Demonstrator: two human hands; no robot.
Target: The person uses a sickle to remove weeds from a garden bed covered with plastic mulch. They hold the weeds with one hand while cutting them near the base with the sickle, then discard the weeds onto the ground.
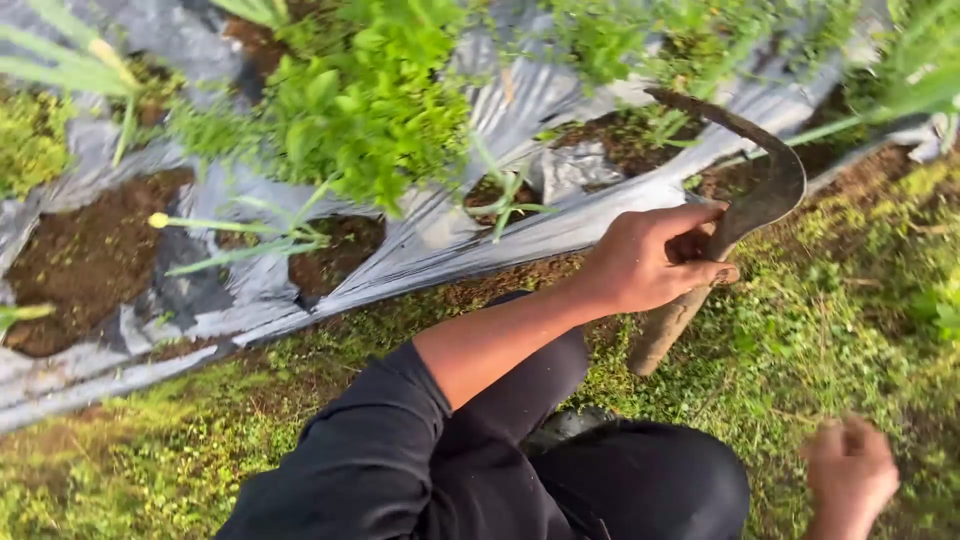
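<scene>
A curved sickle (745,205) with a wooden handle is held above the weedy ground (800,340), its blade tip over the edge of the silver plastic mulch (520,110). The left hand (655,260) has its fingers clenched around the handle. The right hand (850,470) is blurred, low beside the knee; whether it is clenched I cannot tell. This looks like weeding along the bed; a careful cut must spare the mulch and the seedlings (360,110).

Sickle (752,195): curved dark rusty blade, wooden handle, tilted, blade tip up-left, over grassy bed edge.
</scene>
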